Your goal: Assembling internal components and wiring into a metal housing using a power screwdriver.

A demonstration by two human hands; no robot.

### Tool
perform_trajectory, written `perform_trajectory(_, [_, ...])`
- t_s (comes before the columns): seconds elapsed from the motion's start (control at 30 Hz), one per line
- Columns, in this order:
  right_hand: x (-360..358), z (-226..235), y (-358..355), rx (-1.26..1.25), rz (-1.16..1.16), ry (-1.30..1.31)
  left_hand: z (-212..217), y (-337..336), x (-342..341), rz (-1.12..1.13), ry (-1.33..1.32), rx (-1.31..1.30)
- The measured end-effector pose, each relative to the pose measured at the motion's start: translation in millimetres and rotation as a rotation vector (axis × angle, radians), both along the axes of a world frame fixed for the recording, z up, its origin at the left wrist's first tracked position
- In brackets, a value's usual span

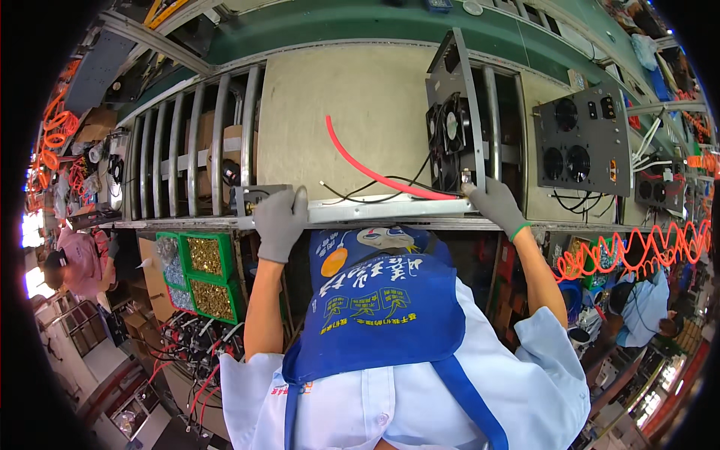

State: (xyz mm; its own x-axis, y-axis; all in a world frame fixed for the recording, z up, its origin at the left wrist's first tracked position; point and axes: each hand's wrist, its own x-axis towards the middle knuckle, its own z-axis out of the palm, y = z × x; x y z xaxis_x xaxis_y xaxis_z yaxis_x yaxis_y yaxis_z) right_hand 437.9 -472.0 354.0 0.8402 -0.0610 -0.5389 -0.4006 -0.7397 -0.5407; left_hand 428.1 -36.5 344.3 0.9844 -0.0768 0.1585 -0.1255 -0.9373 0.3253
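- I have both hands on a metal frame lying along the near edge of the desk, in the middle of the picture.
- My left hand, gloved grey, is wrapped over the frame's left end, fingers curled down over the near edge.
- My right hand, also gloved, grips the right corner, where the low bar meets the upright panel with the fans. Fingers closed around the metal there.
- A red hose and black wires run from the fans across the pale mat toward the bar.
- By my judgement, I am at the step of placing or squaring the frame on the desk, holding it by both ends.
- The next move calls for both hands working evenly, since the fan panel stands tall on the right and could tip; the loose hose and wires must stay clear of the bar.
- At upper right sits a dark panel with fans; green bins of small brass parts hang below the desk at lower left.
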Motion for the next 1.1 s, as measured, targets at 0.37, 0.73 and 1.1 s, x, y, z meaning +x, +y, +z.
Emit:
perform_trajectory(0.37, [134.1, 40.2, 62.0, -0.577, 0.650, -0.767, 25.6, -20.8, 53.3, -0.169, 0.338, -0.202])
perform_trajectory(0.73, [239.2, -21.9, 91.1, -0.643, 0.810, -0.518, -40.7, -181.5, 124.3, -0.855, 0.668, -0.223])
perform_trajectory(1.1, [124.5, 11.8, 12.2, 0.562, -0.426, -0.658, -151.4, -271.7, 111.2, -0.529, 1.147, -0.759])
